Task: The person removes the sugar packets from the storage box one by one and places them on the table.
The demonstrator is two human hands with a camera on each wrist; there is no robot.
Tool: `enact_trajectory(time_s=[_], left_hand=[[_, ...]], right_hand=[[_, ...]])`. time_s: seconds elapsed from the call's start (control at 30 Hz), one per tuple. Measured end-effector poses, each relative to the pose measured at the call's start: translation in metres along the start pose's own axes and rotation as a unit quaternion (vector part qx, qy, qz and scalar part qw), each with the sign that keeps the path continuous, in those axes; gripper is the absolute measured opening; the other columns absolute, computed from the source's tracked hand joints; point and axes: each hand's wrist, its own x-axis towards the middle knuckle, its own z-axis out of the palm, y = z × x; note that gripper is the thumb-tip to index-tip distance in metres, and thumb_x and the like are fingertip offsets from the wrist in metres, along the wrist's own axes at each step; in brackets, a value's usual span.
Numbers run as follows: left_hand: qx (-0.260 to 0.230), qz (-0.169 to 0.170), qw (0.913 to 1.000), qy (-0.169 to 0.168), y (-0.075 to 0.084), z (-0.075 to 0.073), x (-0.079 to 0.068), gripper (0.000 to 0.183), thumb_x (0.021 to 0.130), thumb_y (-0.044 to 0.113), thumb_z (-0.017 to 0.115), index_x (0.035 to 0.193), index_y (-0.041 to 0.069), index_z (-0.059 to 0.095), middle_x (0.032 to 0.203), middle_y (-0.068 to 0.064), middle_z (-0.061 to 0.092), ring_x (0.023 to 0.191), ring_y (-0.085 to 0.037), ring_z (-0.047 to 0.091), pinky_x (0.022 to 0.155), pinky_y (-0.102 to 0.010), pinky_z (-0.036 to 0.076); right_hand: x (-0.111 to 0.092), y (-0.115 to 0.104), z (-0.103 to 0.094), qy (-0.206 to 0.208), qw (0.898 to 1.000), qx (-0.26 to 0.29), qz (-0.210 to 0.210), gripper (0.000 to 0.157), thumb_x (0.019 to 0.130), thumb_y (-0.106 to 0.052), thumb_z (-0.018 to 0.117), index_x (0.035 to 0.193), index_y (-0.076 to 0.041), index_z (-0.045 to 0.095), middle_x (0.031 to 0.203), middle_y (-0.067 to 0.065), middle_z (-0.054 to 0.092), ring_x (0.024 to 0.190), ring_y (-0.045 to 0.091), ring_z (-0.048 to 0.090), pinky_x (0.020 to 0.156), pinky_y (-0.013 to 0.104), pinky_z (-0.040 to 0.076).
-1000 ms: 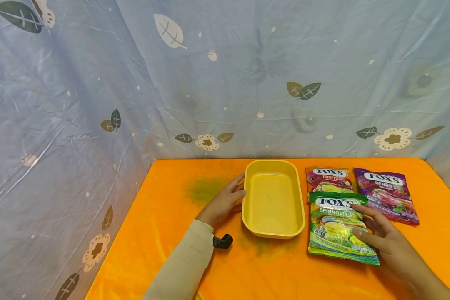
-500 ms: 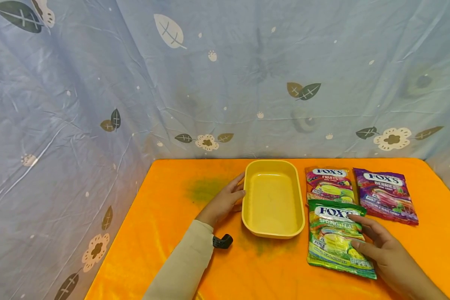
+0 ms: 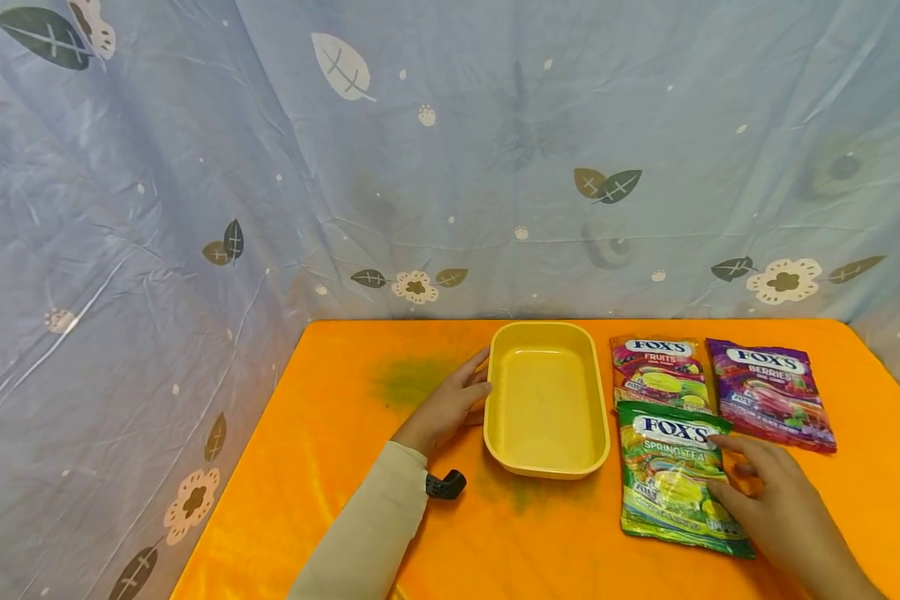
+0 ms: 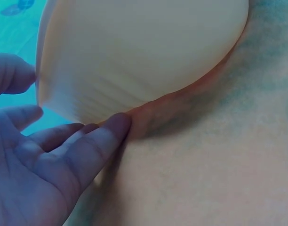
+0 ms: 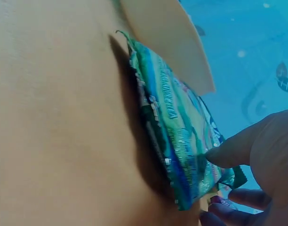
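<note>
On the orange cloth, a yellow rectangular tray [image 3: 547, 463] stands upright. My left hand [image 3: 450, 408] rests against its left side; in the left wrist view, the fingers [image 4: 94, 153] touch the tray's outer wall [image 4: 144, 56] low down, loosely extended. A green Fox's Spring Tea candy bag [image 3: 671, 467] lies to the right of the tray. The right hand [image 3: 783, 504] is at the bag's right edge, with index finger and thumb over its printed face. From the right wrist view, the thumb [image 5: 228, 150] touches the bag's front while the other fingers are spread apart near its edge.
Behind the green bag lie a red-orange Fox's Fruits bag [image 3: 660, 371] and a purple Fox's Berries bag [image 3: 772, 392]. A blue patterned curtain [image 3: 525, 167] hangs along the cloth's back and sides. A black piece [image 3: 447, 484] sits at the left wrist.
The green candy bag has moved toward the person, uncovering more of the Fruits bag, and now lies flatter. My right hand came along and its fingers have loosened. The left hand and tray stayed put.
</note>
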Motion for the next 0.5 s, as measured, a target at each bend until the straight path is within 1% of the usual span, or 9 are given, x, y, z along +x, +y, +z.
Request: enact_trajectory(time_s=[0.07, 0.17, 0.27, 0.33, 0.4, 0.5], left_hand=[[0.003, 0.003, 1.0000, -0.002, 0.000, 0.000, 0.000, 0.067, 0.116, 0.013, 0.053, 0.175, 0.032, 0.027, 0.172, -0.005, 0.039, 0.135, -0.032, 0.063, 0.102, -0.050, 0.057], [0.015, 0.006, 0.9998, -0.008, 0.000, 0.001, 0.001, 0.068, 0.116, 0.015, 0.055, 0.175, 0.030, 0.027, 0.171, -0.008, 0.040, 0.133, -0.033, 0.063, 0.101, -0.051, 0.058], [0.038, 0.008, 0.9992, -0.014, -0.001, 0.000, 0.003, 0.068, 0.115, 0.016, 0.056, 0.176, 0.029, 0.027, 0.171, -0.009, 0.041, 0.135, -0.032, 0.063, 0.101, -0.049, 0.058], [0.061, 0.013, 0.9980, -0.015, -0.001, -0.001, 0.004, 0.068, 0.115, 0.017, 0.057, 0.175, 0.028, 0.027, 0.170, -0.009, 0.042, 0.137, -0.031, 0.061, 0.104, -0.048, 0.056], [0.093, 0.017, 0.9954, -0.012, -0.001, -0.002, 0.005, 0.068, 0.115, 0.018, 0.057, 0.175, 0.027, 0.027, 0.168, -0.009, 0.045, 0.140, -0.029, 0.058, 0.108, -0.047, 0.054], [0.150, 0.008, 0.9886, 0.005, 0.003, -0.004, 0.006, 0.066, 0.115, 0.023, 0.059, 0.174, 0.027, 0.031, 0.164, -0.007, 0.051, 0.144, -0.027, 0.054, 0.115, -0.047, 0.047]], right_hand=[[0.002, -0.002, -0.002, 0.011, 1.000, -0.016, 0.000, 0.059, 0.094, -0.012, 0.087, 0.143, 0.006, 0.057, 0.131, 0.034, 0.048, 0.106, 0.053, 0.061, 0.085, 0.073, 0.056], [0.007, -0.008, -0.006, 0.025, 0.999, -0.026, -0.004, 0.057, 0.097, -0.011, 0.084, 0.144, 0.005, 0.058, 0.136, 0.035, 0.047, 0.110, 0.054, 0.057, 0.085, 0.074, 0.055], [0.013, -0.017, -0.007, 0.043, 0.998, -0.028, -0.023, 0.053, 0.099, -0.014, 0.082, 0.145, 0.003, 0.059, 0.139, 0.033, 0.050, 0.111, 0.052, 0.055, 0.085, 0.074, 0.054], [0.018, -0.027, -0.006, 0.057, 0.997, -0.026, -0.046, 0.053, 0.100, -0.015, 0.081, 0.146, 0.002, 0.060, 0.140, 0.032, 0.052, 0.114, 0.052, 0.054, 0.088, 0.077, 0.051], [0.026, -0.039, -0.004, 0.071, 0.994, -0.019, -0.079, 0.053, 0.100, -0.014, 0.081, 0.146, 0.001, 0.060, 0.140, 0.031, 0.054, 0.117, 0.053, 0.054, 0.090, 0.079, 0.049], [0.042, -0.058, -0.002, 0.076, 0.989, -0.011, -0.127, 0.054, 0.101, -0.014, 0.080, 0.150, -0.002, 0.059, 0.145, 0.030, 0.054, 0.128, 0.055, 0.051, 0.095, 0.082, 0.044]])
